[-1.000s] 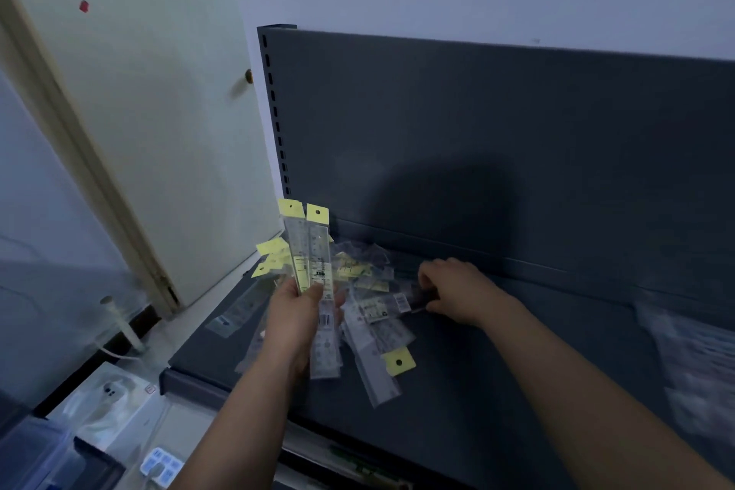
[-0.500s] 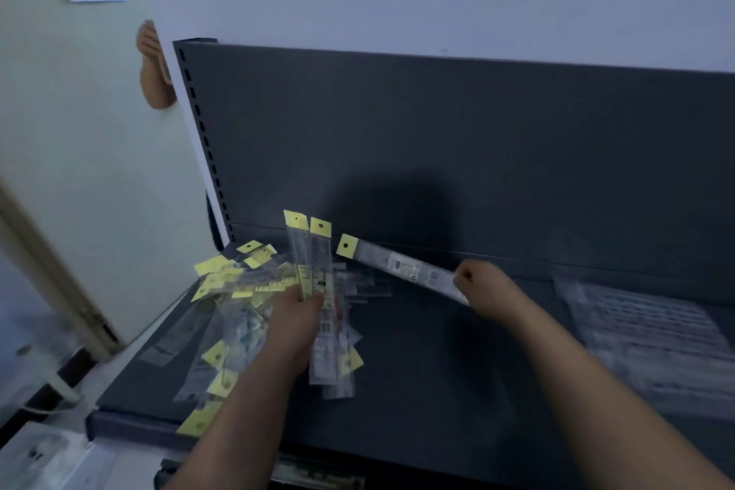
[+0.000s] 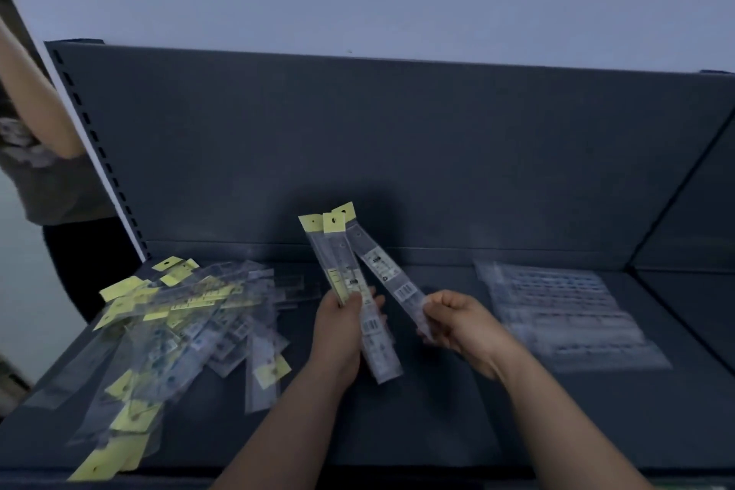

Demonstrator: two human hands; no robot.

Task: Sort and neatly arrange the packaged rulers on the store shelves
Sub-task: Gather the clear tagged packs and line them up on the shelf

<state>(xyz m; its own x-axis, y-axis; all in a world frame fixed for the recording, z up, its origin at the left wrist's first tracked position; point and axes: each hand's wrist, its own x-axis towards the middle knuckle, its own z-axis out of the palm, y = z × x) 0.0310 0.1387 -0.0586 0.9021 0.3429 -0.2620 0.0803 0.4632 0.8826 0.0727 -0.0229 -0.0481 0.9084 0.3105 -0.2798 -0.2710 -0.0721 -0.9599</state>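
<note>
Dark shelf (image 3: pixel 437 430) w/ loose ruler heap (image 3: pixel 191 314) left of the bundle (image 3: pixel 338 263). L hand (image 3: pixel 338 334) grips bundle upright, tabs up. R hand (image 3: pixel 457 322) pinches single ruler (image 3: pixel 382 267) just right of bundle, long axis tilted, tab end at bundle's top.

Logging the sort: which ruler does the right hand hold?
The lone ruler leaning right, pinched at its lower end; the left hand grips the bundle.

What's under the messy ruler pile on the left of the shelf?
Only the dark shelf shows around the loose pile. Its clear sleeves overlap several deep, so whatever lies beneath the middle is covered.
</note>
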